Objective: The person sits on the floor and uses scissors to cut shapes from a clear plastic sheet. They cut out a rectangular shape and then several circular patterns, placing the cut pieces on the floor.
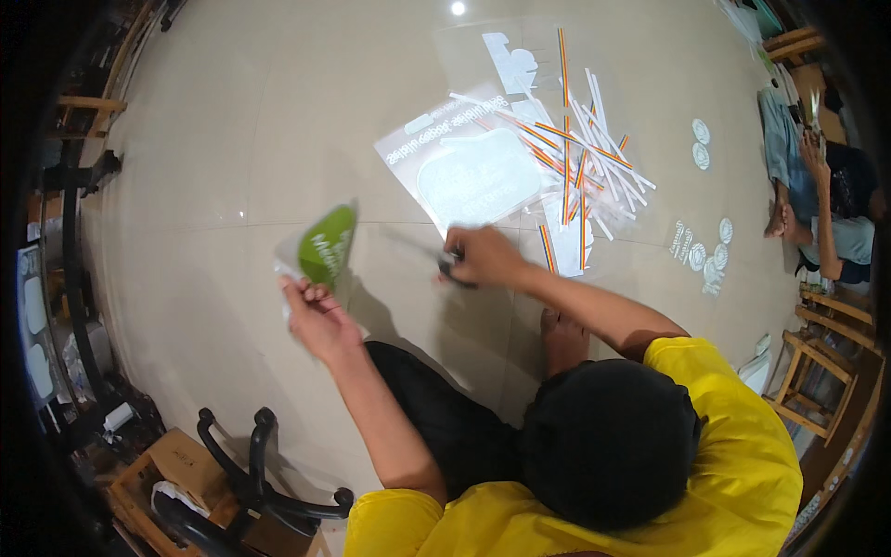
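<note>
My left hand (pixel 324 320) holds a green printed sheet piece (pixel 327 247) with white lettering and a pale or clear margin, blurred by motion. To its right, my right hand (pixel 484 257) grips scissors with black handles (pixel 454 268); their blades point toward the green piece, not touching it, and are too blurred to tell how wide they stand. Beyond my right hand, a clear sheet with white lettering (pixel 480 167) lies on the floor. Beside it is a pile of white strips and rainbow-striped strips (pixel 581 153). A white cut-out sheet (pixel 511 63) lies past the pile.
Round white cut-outs (pixel 701 143) and more lettered pieces (pixel 698 256) lie on the floor at right. Another person (pixel 828 174) sits at the far right, holding scissors. A black wheeled chair base (pixel 257 487), a cardboard box (pixel 188 466) and a wooden stool (pixel 811 383) stand around.
</note>
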{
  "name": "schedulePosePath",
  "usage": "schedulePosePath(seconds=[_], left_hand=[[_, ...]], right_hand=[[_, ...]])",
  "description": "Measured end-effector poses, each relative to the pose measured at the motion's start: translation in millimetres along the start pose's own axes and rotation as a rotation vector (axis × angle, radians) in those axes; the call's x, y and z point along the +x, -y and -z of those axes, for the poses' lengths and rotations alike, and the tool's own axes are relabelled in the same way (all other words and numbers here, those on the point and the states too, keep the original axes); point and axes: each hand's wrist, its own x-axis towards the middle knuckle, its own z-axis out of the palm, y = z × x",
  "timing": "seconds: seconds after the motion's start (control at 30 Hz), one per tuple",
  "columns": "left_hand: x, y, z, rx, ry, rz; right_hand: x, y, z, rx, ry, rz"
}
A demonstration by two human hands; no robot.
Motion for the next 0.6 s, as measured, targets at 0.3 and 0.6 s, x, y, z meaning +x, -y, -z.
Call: schedulePosePath(seconds=[0.3,0.6], left_hand=[[-33,-78,-93,0.991,0.925,0.054],[-51,-101,-191,1.767,1.941,0.49]], right_hand=[[-36,18,-4,-0.166,0.754,-0.024],[-48,-78,63,1.804,0.022,-0.645]])
